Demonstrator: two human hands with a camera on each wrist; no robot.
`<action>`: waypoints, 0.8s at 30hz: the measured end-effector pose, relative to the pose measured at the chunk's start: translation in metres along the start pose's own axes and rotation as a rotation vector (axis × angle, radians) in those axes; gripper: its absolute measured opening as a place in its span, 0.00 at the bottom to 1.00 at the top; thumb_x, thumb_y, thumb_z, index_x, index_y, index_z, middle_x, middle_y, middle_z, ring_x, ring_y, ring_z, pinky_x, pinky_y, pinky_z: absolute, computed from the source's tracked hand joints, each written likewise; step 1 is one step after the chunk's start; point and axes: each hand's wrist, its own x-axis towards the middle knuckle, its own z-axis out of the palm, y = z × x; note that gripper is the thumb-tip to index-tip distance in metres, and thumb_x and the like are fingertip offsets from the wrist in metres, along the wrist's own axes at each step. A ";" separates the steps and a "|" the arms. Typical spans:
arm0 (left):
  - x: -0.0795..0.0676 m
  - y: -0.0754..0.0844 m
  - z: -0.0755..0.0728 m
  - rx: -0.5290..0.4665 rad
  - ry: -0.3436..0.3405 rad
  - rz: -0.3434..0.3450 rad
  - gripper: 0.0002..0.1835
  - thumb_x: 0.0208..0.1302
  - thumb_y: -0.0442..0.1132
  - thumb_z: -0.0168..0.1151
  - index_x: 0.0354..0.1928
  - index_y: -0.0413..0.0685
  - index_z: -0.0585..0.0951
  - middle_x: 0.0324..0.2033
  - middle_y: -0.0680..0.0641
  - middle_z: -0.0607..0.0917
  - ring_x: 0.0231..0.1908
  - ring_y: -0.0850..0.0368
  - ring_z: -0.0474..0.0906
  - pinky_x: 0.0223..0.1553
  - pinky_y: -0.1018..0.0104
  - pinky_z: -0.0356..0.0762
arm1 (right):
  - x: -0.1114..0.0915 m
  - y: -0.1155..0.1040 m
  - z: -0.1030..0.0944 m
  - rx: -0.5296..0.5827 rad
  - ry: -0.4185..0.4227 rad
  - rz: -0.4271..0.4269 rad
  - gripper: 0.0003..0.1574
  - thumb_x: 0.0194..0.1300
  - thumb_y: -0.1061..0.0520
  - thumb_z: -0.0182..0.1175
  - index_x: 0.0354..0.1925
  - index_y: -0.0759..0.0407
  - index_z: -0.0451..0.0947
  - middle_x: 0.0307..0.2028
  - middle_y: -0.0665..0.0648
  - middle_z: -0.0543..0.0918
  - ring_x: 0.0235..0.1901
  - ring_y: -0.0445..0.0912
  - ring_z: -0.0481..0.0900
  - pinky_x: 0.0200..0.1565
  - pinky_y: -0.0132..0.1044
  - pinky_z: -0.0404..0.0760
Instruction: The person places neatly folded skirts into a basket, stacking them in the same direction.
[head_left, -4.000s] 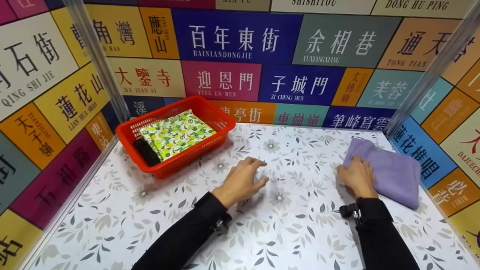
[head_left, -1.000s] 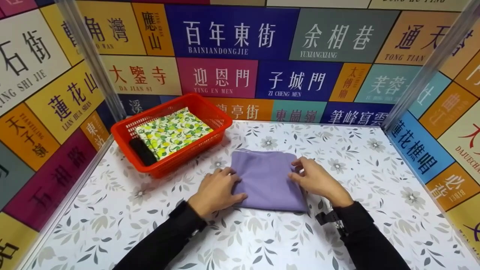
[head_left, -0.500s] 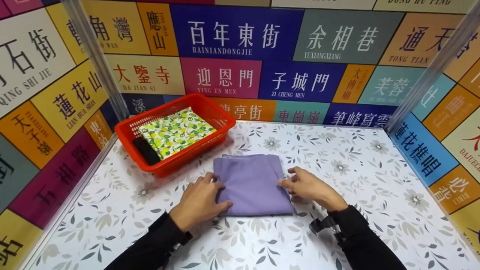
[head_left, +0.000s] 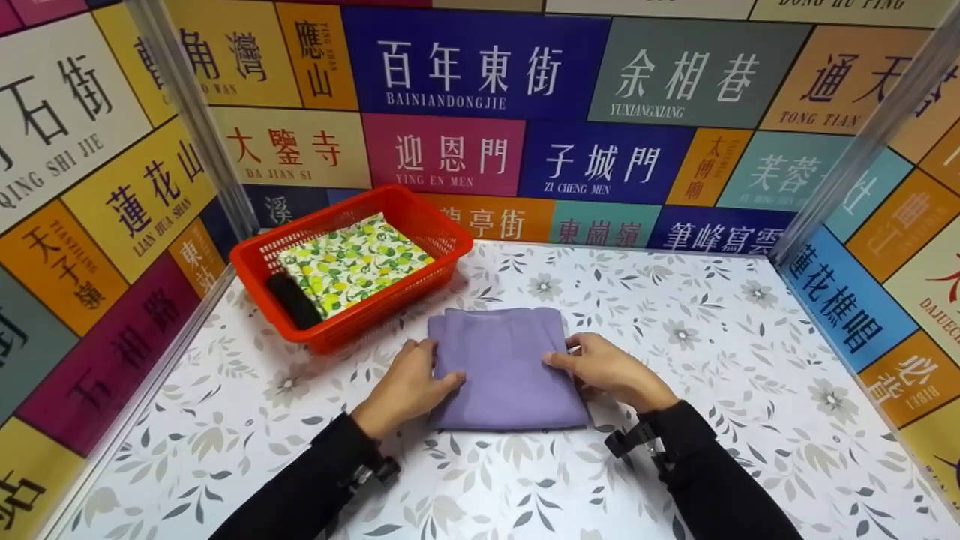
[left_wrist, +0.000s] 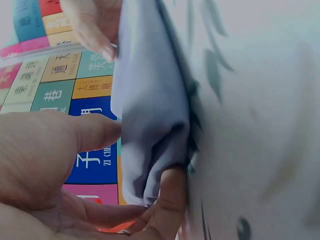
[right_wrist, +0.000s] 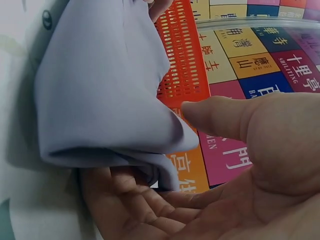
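Observation:
A folded purple cloth (head_left: 510, 375) lies on the floral tabletop in the middle of the head view. My left hand (head_left: 409, 386) grips its left edge, thumb on top and fingers tucked under the fold, as the left wrist view shows on the cloth's side (left_wrist: 150, 90). At the opposite edge my right hand (head_left: 611, 371) holds the cloth between a thumb above and fingers beneath. In the right wrist view those fingers (right_wrist: 135, 205) reach under the cloth's folded layers (right_wrist: 100, 85).
Behind and left of the cloth stands a red plastic basket (head_left: 379, 315). It holds a folded lemon-print cloth (head_left: 356, 262) and a dark, elongated item (head_left: 292, 300). Walls covered in coloured place-name panels (head_left: 480, 67) enclose the table at the back and sides.
The purple cloth has come from the far right to the middle. Both hands moved to its opposite sides, then shifted it slightly left; now fingers are under its edges.

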 end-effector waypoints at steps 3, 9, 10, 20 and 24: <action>0.006 0.004 0.002 -0.080 -0.043 -0.023 0.41 0.67 0.51 0.74 0.74 0.37 0.71 0.52 0.39 0.84 0.52 0.47 0.82 0.54 0.52 0.84 | 0.004 0.001 -0.001 0.003 0.000 0.009 0.35 0.73 0.44 0.69 0.63 0.65 0.69 0.46 0.59 0.83 0.41 0.48 0.82 0.42 0.42 0.83; 0.010 0.013 0.008 -0.244 -0.154 -0.047 0.47 0.70 0.48 0.70 0.84 0.49 0.57 0.65 0.34 0.82 0.59 0.42 0.84 0.56 0.49 0.87 | 0.008 0.000 0.003 -0.001 -0.015 -0.003 0.32 0.73 0.48 0.69 0.66 0.63 0.73 0.47 0.61 0.87 0.41 0.50 0.87 0.42 0.42 0.88; 0.010 0.014 0.009 -0.254 -0.163 -0.038 0.47 0.71 0.47 0.70 0.84 0.49 0.56 0.64 0.33 0.82 0.59 0.42 0.84 0.55 0.49 0.87 | 0.008 0.000 0.003 -0.005 -0.016 -0.010 0.32 0.73 0.48 0.69 0.66 0.62 0.74 0.48 0.60 0.87 0.41 0.51 0.88 0.42 0.43 0.88; 0.013 0.017 0.011 -0.264 -0.186 0.016 0.48 0.72 0.43 0.69 0.86 0.53 0.52 0.67 0.30 0.79 0.63 0.38 0.81 0.63 0.42 0.83 | 0.011 0.007 0.004 0.039 -0.004 -0.094 0.33 0.74 0.57 0.66 0.72 0.61 0.70 0.51 0.64 0.88 0.42 0.51 0.89 0.43 0.44 0.89; 0.013 0.016 0.010 -0.291 -0.181 -0.003 0.52 0.71 0.43 0.70 0.87 0.57 0.47 0.76 0.32 0.71 0.69 0.36 0.76 0.69 0.40 0.77 | 0.013 0.010 0.005 0.060 0.012 -0.098 0.35 0.73 0.59 0.65 0.74 0.59 0.69 0.51 0.65 0.87 0.42 0.52 0.89 0.44 0.45 0.89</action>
